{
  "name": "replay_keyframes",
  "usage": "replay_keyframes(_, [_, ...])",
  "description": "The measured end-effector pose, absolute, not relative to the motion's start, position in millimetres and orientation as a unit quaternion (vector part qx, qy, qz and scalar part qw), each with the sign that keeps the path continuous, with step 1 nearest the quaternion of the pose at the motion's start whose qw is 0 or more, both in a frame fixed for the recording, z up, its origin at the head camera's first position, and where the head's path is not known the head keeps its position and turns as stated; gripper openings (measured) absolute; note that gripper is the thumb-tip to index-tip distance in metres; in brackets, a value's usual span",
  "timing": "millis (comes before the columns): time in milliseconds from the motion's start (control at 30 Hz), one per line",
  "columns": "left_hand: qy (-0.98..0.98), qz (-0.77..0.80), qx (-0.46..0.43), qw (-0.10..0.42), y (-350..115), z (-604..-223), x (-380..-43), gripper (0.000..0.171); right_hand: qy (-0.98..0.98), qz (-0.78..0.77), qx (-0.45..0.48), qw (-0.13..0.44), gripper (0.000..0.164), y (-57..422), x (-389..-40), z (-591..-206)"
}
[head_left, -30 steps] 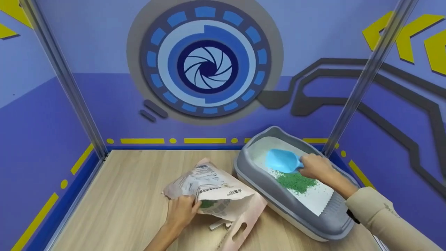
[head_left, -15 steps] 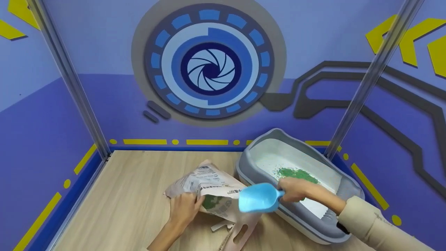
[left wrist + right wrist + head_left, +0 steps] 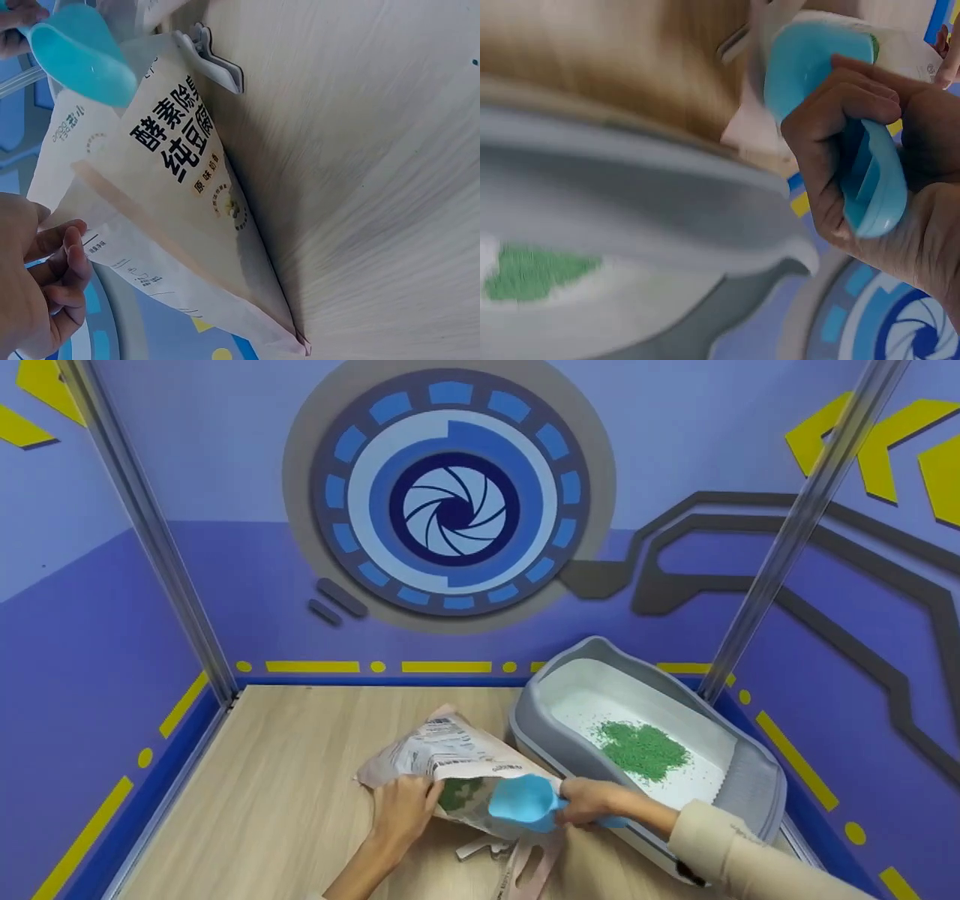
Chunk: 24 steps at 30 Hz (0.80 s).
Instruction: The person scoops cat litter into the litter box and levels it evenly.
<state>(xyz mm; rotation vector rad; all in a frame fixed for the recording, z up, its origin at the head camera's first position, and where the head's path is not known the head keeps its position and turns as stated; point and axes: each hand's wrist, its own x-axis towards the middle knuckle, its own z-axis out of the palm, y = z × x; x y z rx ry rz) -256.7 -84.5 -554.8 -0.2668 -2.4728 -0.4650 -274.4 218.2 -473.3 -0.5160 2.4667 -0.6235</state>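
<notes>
A pale pink printed litter bag [image 3: 480, 750] lies on the table with its mouth facing front right; green granules [image 3: 459, 793] show inside. My left hand [image 3: 405, 808] pinches the edge of that mouth between thumb and fingers, as the left wrist view also shows. In my right hand [image 3: 589, 802] is the handle of a light blue scoop [image 3: 523, 799], its bowl right at the bag's opening. To the right stands a grey litter box [image 3: 536, 712] with a white floor. A patch of green granules [image 3: 643, 751] lies spread on that floor.
A white sealing clip [image 3: 214, 64] lies on the table by the bag's mouth. The wooden table [image 3: 292, 735] extends left of the bag. Blue panel walls and metal posts [image 3: 161, 540] enclose the table at the back and sides.
My right hand has carried the scoop from over the litter box leftward and down to the bag's mouth. The left hand keeps its pinch on the bag.
</notes>
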Motion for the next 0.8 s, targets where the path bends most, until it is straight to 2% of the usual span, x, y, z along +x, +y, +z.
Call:
replay_keyframes(133, [-0.935,-0.175,-0.095,0.293,-84,-556,-256,0.038,0.878,-0.332,-0.200,0.281,0.028,201,-279,-489])
replay_keyframes(267, [-0.932,-0.175,-0.096,0.302,-84,-556,-256,0.038,0.871,-0.371,-0.195,0.258,0.026,183,-282,-500])
replay_keyframes(633, [-0.925,-0.155,-0.109,0.331,-87,-560,-255,0.043,0.879,-0.383,-0.214,0.187,0.023,156,-295,-514])
replay_keyframes(800, [-0.922,-0.151,-0.114,0.337,-90,-560,-257,0.045,0.909,-0.318,-0.199,0.184,0.034,152,-298,-513])
